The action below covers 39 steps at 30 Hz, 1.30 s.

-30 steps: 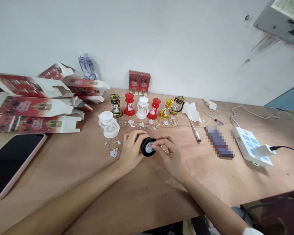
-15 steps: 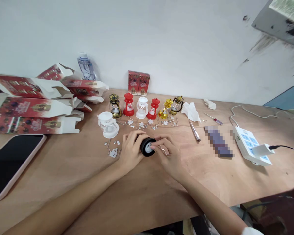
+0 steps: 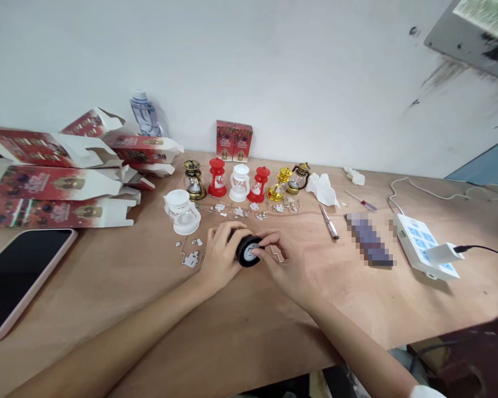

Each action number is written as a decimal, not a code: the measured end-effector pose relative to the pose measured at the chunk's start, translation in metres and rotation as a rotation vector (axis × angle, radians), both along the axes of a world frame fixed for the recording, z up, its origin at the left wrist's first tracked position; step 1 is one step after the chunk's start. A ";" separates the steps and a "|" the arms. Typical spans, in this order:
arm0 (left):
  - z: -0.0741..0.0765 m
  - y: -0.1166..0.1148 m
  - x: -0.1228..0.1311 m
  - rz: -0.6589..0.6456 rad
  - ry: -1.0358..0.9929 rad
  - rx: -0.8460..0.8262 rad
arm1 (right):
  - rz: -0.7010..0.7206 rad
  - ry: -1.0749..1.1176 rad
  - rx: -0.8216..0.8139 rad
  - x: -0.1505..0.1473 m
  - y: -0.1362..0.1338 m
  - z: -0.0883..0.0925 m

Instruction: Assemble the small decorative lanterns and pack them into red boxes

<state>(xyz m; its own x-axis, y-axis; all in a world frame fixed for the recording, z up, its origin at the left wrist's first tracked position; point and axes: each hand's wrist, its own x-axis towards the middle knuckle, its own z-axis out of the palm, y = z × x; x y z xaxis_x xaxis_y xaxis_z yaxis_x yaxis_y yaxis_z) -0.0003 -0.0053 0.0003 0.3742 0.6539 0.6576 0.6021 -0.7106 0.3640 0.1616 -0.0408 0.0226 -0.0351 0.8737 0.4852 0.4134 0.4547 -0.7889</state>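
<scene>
Inside the curled left hand (image 3: 223,251) sits a black cylinder (image 3: 241,250), the right hand (image 3: 287,265) pinching its edge.

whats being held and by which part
A black round-ended object, held around its side by the left fingers; right fingers touch its pale end face.

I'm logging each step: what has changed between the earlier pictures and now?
The black piece seems to have dipped slightly toward the person, tilting a little. Nothing was visibly taken up or let go: the left hand still grips it, the right hand stays at its end. The lanterns and screwdriver stayed put.
</scene>
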 end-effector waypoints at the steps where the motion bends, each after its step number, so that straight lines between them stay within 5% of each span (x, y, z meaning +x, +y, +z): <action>1: 0.000 0.000 0.000 -0.003 0.002 0.000 | -0.004 0.040 -0.030 0.000 0.001 -0.002; 5: -0.001 0.000 0.000 -0.007 0.023 0.005 | -0.009 0.070 -0.091 0.001 0.002 -0.005; 17: 0.000 0.000 0.000 0.006 0.018 -0.002 | -0.015 -0.150 0.130 -0.002 -0.001 0.004; 39: 0.001 -0.001 0.001 0.029 0.046 0.028 | 0.038 -0.255 0.255 0.002 -0.001 0.011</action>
<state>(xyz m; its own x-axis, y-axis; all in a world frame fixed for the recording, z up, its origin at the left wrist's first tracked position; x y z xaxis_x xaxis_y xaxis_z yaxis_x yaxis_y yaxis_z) 0.0006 -0.0063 0.0010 0.3858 0.6464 0.6583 0.6380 -0.7024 0.3157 0.1632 -0.0420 0.0335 -0.2127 0.7218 0.6586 0.5615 0.6419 -0.5222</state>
